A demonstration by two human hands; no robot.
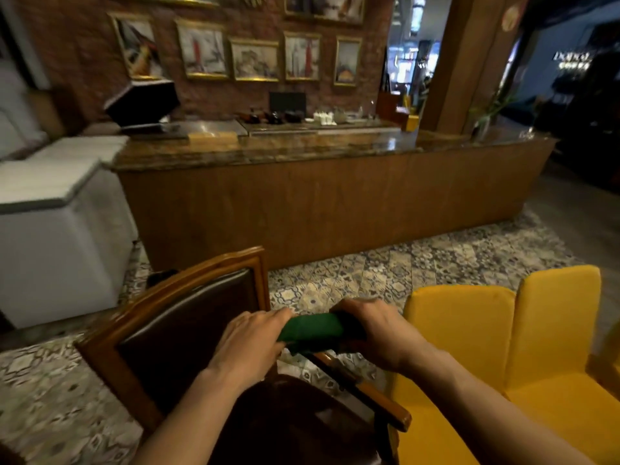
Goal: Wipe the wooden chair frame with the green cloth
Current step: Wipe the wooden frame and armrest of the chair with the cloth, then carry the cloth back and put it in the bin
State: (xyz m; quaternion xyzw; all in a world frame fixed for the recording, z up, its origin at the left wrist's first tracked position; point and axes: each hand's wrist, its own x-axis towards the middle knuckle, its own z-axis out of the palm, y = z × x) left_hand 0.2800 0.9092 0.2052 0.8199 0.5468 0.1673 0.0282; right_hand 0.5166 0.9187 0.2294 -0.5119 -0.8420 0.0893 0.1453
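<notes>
Cloth (310, 330), soft and light, wraps the chair (188, 297) armrest; both hands (248, 340) (372, 330) clasp its ends, the best hold.

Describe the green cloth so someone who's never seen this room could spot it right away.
Start at the long wooden counter and come down to the wooden chair beside the yellow seats. The green cloth is bunched on its armrest between the left hand and right hand, the only green thing there.
</notes>
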